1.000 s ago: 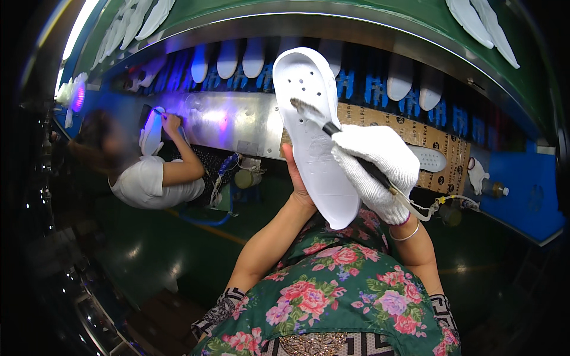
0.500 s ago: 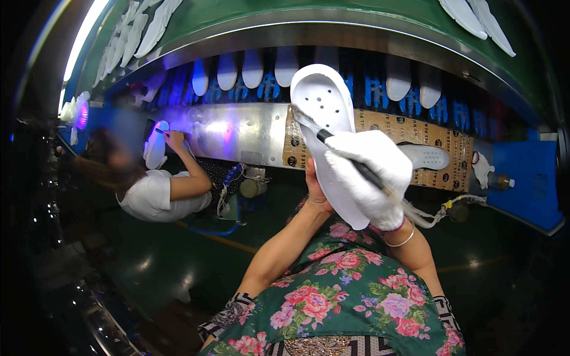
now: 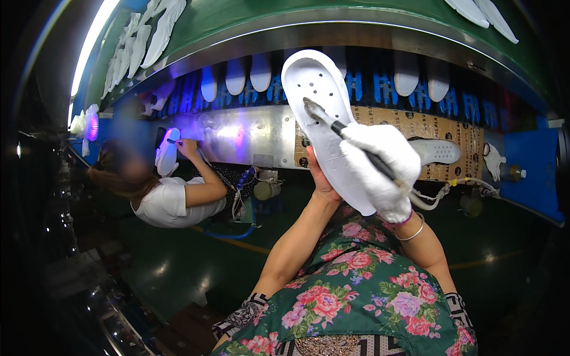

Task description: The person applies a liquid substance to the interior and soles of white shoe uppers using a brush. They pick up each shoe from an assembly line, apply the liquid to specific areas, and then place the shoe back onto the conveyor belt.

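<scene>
A white shoe sole with small dark holes in its far part is held up in front of me, tilted. My left hand, bare, grips its left edge, the fingers partly hidden beneath. In my right hand, which wears a white glove, is a brush with a black handle and a hose near its rear end. The bristles are on the sole's upper face, among the holes. A second sole lies to the right on a cardboard sheet.
Beyond the metal ledge, several soles stand in blue holders. To the left, a co-worker brushes another sole. A white glove and a small jar lie at the right by a blue panel.
The brush tip has moved from the sole's left edge onto its holed face. My left hand still holds the sole. The whole view has shifted a little.
</scene>
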Demonstrator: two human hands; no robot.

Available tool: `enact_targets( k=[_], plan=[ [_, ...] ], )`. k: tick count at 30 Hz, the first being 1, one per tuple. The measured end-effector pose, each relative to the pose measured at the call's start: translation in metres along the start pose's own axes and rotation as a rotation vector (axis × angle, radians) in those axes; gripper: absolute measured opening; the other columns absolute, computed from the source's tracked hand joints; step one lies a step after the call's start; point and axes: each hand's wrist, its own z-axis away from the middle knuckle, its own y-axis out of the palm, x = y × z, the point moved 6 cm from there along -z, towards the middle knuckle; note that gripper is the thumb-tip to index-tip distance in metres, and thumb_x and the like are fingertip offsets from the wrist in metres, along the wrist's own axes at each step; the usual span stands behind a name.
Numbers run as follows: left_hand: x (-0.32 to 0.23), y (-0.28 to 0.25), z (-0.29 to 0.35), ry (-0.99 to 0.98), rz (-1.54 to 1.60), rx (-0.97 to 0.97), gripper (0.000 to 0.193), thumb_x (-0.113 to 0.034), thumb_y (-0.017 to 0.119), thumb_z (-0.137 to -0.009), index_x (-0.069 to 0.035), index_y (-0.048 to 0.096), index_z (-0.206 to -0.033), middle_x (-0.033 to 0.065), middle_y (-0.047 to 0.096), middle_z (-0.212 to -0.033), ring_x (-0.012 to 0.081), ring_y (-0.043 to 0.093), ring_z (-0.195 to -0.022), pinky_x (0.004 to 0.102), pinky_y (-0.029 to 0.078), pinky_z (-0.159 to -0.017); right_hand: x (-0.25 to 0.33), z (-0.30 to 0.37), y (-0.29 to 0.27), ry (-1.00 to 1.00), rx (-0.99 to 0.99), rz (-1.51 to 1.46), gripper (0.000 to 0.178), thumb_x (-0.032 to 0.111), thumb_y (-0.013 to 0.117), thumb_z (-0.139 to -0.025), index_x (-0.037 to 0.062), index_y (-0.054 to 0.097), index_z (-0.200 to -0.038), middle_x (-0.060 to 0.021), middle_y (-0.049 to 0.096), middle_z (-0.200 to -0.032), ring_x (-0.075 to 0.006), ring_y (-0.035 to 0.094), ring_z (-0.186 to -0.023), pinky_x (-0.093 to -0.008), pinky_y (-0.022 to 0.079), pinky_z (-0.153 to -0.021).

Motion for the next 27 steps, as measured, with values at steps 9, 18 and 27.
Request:
enact_targets(
  k=[9, 18, 27],
  plan=[
    [-0.02, 0.012, -0.013, 0.129, -0.012, 0.059, 0.106, -0.085, 0.045, -0.077, -0.012, 0.026, -0.152, 0.0213, 0.045, -0.142, 0.0336, 0.048, -0.129, 0.0488, 0.043, -0.107, -0.026, 0.01, -0.001, 0.276, -0.092, -0.216, 0.023, 0.002, 0.072, -0.08, 0.0003, 0.071, -0.103, -0.0123, 0.072, -0.097, -0.0232, 0.07, -0.087, -0.0332, 0.055, -0.078],
    [-0.024, 0.009, -0.024, 0.089, 0.158, 0.155, 0.107, -0.09, 0.043, -0.073, -0.011, 0.033, -0.146, 0.0137, 0.051, -0.134, 0.0411, 0.058, -0.112, 0.0564, 0.052, -0.093, -0.016, 0.008, 0.005, 0.164, -0.001, -0.177, 0.021, 0.001, 0.073, -0.078, 0.002, 0.073, -0.099, -0.0113, 0.072, -0.091, -0.0223, 0.07, -0.085, -0.0337, 0.055, -0.077],
    [-0.034, 0.022, -0.024, 0.012, 0.18, 0.394, 0.11, -0.09, 0.045, -0.072, -0.01, 0.034, -0.146, 0.0136, 0.052, -0.135, 0.039, 0.058, -0.113, 0.0631, 0.051, -0.09, -0.011, 0.012, 0.009, 0.098, 0.124, -0.19, 0.02, 0.003, 0.076, -0.075, 0.0053, 0.075, -0.095, -0.0093, 0.073, -0.091, -0.0235, 0.07, -0.078, -0.0331, 0.054, -0.077]
  ],
)
